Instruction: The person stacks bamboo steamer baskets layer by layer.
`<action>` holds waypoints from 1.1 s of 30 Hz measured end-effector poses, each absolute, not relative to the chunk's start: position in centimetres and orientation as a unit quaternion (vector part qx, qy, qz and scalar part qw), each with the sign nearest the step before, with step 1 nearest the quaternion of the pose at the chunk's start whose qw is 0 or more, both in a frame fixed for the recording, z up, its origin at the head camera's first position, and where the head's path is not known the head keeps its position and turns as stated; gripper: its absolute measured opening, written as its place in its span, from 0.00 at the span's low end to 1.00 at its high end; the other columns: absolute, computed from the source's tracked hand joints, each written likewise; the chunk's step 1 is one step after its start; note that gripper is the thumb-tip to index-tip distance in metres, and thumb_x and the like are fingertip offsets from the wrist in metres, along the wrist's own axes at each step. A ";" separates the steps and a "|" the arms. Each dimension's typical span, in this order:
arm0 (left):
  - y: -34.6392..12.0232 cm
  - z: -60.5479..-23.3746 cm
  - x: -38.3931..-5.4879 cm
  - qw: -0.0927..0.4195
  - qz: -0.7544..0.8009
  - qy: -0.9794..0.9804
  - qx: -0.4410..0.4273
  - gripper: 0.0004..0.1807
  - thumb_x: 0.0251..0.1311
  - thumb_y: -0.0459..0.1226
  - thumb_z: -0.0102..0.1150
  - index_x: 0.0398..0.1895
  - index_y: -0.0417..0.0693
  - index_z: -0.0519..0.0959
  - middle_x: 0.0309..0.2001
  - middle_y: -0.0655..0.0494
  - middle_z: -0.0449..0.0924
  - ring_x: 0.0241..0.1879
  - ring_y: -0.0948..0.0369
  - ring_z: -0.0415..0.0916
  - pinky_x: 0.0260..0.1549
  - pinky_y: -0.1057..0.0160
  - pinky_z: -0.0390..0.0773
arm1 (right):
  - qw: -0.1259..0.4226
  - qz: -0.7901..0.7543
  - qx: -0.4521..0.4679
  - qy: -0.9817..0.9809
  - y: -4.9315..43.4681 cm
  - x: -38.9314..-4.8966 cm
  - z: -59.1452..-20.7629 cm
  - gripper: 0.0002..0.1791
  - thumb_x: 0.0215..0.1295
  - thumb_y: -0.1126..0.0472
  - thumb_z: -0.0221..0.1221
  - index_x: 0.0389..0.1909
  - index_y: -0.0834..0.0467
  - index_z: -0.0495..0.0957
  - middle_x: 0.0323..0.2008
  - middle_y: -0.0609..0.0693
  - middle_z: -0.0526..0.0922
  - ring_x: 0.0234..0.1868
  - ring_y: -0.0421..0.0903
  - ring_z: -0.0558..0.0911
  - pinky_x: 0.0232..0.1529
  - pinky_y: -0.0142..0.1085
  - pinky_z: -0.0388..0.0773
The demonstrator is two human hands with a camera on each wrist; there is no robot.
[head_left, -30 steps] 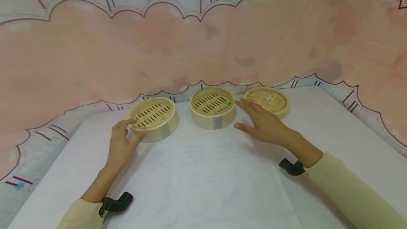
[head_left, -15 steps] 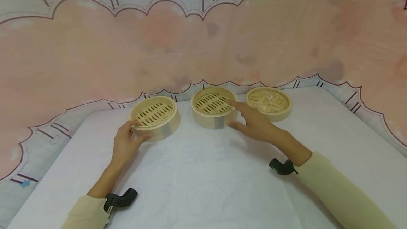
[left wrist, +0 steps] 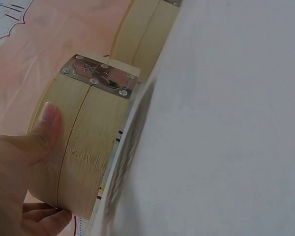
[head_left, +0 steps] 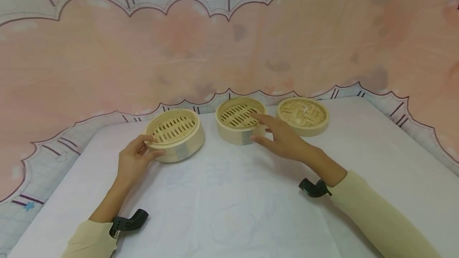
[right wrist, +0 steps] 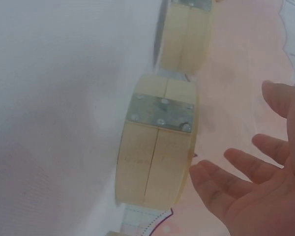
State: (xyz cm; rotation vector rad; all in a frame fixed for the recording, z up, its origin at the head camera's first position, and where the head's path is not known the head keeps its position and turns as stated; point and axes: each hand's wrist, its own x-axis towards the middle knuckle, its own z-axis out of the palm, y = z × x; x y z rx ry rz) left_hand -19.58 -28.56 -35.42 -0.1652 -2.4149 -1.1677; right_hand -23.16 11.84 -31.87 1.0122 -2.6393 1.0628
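Note:
At the left stands a round bamboo steamer basket (head_left: pixel 191 142) with a slatted base. My left hand (head_left: pixel 132 162) grips its near left side, thumb on the outer wall and other fingers at the rim and underside. In the left wrist view that steamer's wall (left wrist: pixel 86 147) looks slightly raised, a dark shadow beside it. A second steamer basket (head_left: pixel 233 134) sits in the middle, its metal plate (right wrist: pixel 161 112) facing me. My right hand (head_left: pixel 283 140) hovers at its right side with fingers spread; in the right wrist view the fingertips are just beside the wall.
Behind my right hand, a woven bamboo steamer lid (head_left: pixel 305 116) with a small white tie lies at the right. All stand near the back of the white-covered table (head_left: pixel 222 202). A patterned orange cloth (head_left: pixel 201 51) hangs behind it.
The left hand has closed on the left steamer, which has shifted and tilted slightly. My right hand has moved left, away from the lid to the middle steamer.

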 end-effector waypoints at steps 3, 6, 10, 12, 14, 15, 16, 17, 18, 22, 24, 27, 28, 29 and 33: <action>-28.3 -34.7 -19.4 0.216 -0.452 -0.863 -0.070 0.21 0.48 0.31 0.72 0.43 0.35 0.74 0.58 0.39 0.71 0.60 0.43 0.67 0.55 0.67 0.71 | 0.060 0.363 0.333 -0.868 12.0 -23.1 -31.8 0.35 0.66 0.53 0.61 0.70 0.58 0.59 0.67 0.57 0.65 0.62 0.56 0.70 0.56 0.48 0.75; -28.1 -33.9 -19.1 0.209 -0.468 -0.856 -0.065 0.21 0.49 0.32 0.72 0.44 0.38 0.73 0.59 0.41 0.70 0.61 0.43 0.66 0.54 0.69 0.71 | 0.059 0.371 0.332 -0.865 12.0 -23.1 -31.7 0.35 0.65 0.54 0.61 0.70 0.59 0.60 0.66 0.57 0.67 0.62 0.56 0.71 0.55 0.48 0.75; -27.7 -33.0 -18.6 0.195 -0.479 -0.854 -0.060 0.22 0.50 0.33 0.71 0.46 0.39 0.73 0.61 0.41 0.68 0.62 0.42 0.65 0.53 0.71 0.71 | 0.066 0.378 0.339 -0.859 11.9 -23.1 -31.8 0.33 0.65 0.55 0.61 0.69 0.58 0.62 0.64 0.57 0.69 0.60 0.56 0.72 0.54 0.45 0.76; -27.5 -32.8 -18.4 0.185 -0.485 -0.852 -0.067 0.23 0.50 0.34 0.71 0.47 0.38 0.72 0.61 0.41 0.68 0.62 0.42 0.66 0.52 0.71 0.71 | 0.070 0.384 0.346 -0.853 11.8 -23.1 -31.9 0.32 0.65 0.56 0.61 0.68 0.58 0.63 0.63 0.57 0.70 0.60 0.56 0.73 0.54 0.43 0.77; -27.3 -32.7 -18.3 0.174 -0.496 -0.847 -0.077 0.22 0.51 0.33 0.71 0.47 0.38 0.72 0.60 0.41 0.68 0.62 0.43 0.66 0.51 0.71 0.72 | 0.070 0.390 0.354 -0.847 11.7 -23.0 -32.0 0.31 0.65 0.57 0.61 0.67 0.57 0.64 0.64 0.57 0.69 0.60 0.56 0.73 0.53 0.43 0.77; -27.2 -32.7 -18.2 0.169 -0.502 -0.845 -0.083 0.22 0.51 0.32 0.70 0.47 0.38 0.72 0.60 0.41 0.68 0.62 0.45 0.67 0.51 0.71 0.72 | 0.066 0.395 0.356 -0.844 11.6 -23.0 -32.0 0.31 0.65 0.57 0.61 0.67 0.57 0.64 0.64 0.57 0.69 0.60 0.56 0.73 0.53 0.43 0.77; -27.1 -32.8 -18.2 0.164 -0.508 -0.841 -0.089 0.22 0.51 0.31 0.70 0.48 0.37 0.72 0.59 0.41 0.68 0.62 0.46 0.67 0.51 0.70 0.72 | 0.063 0.397 0.358 -0.843 11.5 -23.0 -32.0 0.31 0.65 0.57 0.61 0.67 0.58 0.64 0.64 0.57 0.69 0.60 0.56 0.72 0.53 0.43 0.77; -27.0 -32.8 -18.2 0.160 -0.513 -0.838 -0.095 0.22 0.51 0.30 0.70 0.47 0.36 0.71 0.59 0.41 0.68 0.61 0.47 0.68 0.51 0.71 0.73 | 0.058 0.399 0.358 -0.842 11.4 -22.9 -32.0 0.31 0.65 0.57 0.61 0.67 0.57 0.64 0.64 0.57 0.69 0.60 0.55 0.72 0.54 0.42 0.77; -26.9 -32.8 -18.1 0.158 -0.518 -0.835 -0.100 0.22 0.51 0.29 0.69 0.47 0.36 0.72 0.59 0.41 0.68 0.61 0.49 0.68 0.51 0.71 0.73 | 0.054 0.402 0.358 -0.841 11.3 -22.8 -32.1 0.31 0.65 0.57 0.61 0.67 0.57 0.64 0.64 0.57 0.68 0.61 0.55 0.72 0.54 0.42 0.77; -26.5 -32.8 -17.7 0.156 -0.519 -0.832 -0.121 0.22 0.49 0.26 0.69 0.48 0.35 0.72 0.59 0.40 0.68 0.61 0.52 0.69 0.50 0.70 0.74 | 0.046 0.416 0.362 -0.833 11.0 -22.6 -32.2 0.32 0.65 0.57 0.61 0.67 0.59 0.63 0.64 0.56 0.68 0.61 0.54 0.71 0.55 0.43 0.76; -26.3 -32.7 -17.5 0.152 -0.515 -0.833 -0.131 0.22 0.49 0.26 0.69 0.48 0.34 0.72 0.61 0.39 0.67 0.61 0.51 0.69 0.50 0.69 0.74 | 0.044 0.427 0.366 -0.826 10.9 -22.5 -32.2 0.32 0.65 0.57 0.62 0.67 0.59 0.63 0.63 0.55 0.69 0.61 0.54 0.71 0.55 0.43 0.76; -25.9 -32.5 -17.3 0.141 -0.514 -0.833 -0.147 0.23 0.49 0.26 0.69 0.48 0.34 0.72 0.62 0.37 0.67 0.61 0.49 0.69 0.50 0.65 0.75 | 0.039 0.443 0.372 -0.815 10.8 -22.3 -32.2 0.33 0.64 0.57 0.63 0.68 0.55 0.63 0.64 0.51 0.68 0.61 0.53 0.71 0.56 0.42 0.76; -25.8 -32.4 -17.2 0.139 -0.514 -0.833 -0.151 0.23 0.49 0.26 0.69 0.49 0.34 0.72 0.62 0.37 0.67 0.61 0.48 0.68 0.50 0.64 0.75 | 0.037 0.448 0.375 -0.811 10.7 -22.3 -32.3 0.33 0.64 0.57 0.63 0.68 0.55 0.63 0.64 0.50 0.68 0.61 0.53 0.71 0.56 0.43 0.76; -25.7 -32.4 -17.1 0.136 -0.513 -0.833 -0.155 0.23 0.49 0.26 0.69 0.49 0.34 0.72 0.62 0.37 0.67 0.61 0.47 0.68 0.50 0.63 0.75 | 0.035 0.453 0.376 -0.807 10.7 -22.2 -32.3 0.34 0.63 0.57 0.63 0.68 0.54 0.63 0.64 0.49 0.68 0.61 0.53 0.71 0.56 0.44 0.75; -25.4 -32.1 -16.9 0.133 -0.516 -0.829 -0.170 0.22 0.48 0.25 0.69 0.48 0.35 0.73 0.61 0.37 0.69 0.62 0.45 0.65 0.52 0.66 0.73 | 0.028 0.468 0.382 -0.796 10.3 -22.0 -32.4 0.35 0.62 0.58 0.64 0.69 0.53 0.62 0.66 0.50 0.66 0.61 0.55 0.71 0.55 0.48 0.75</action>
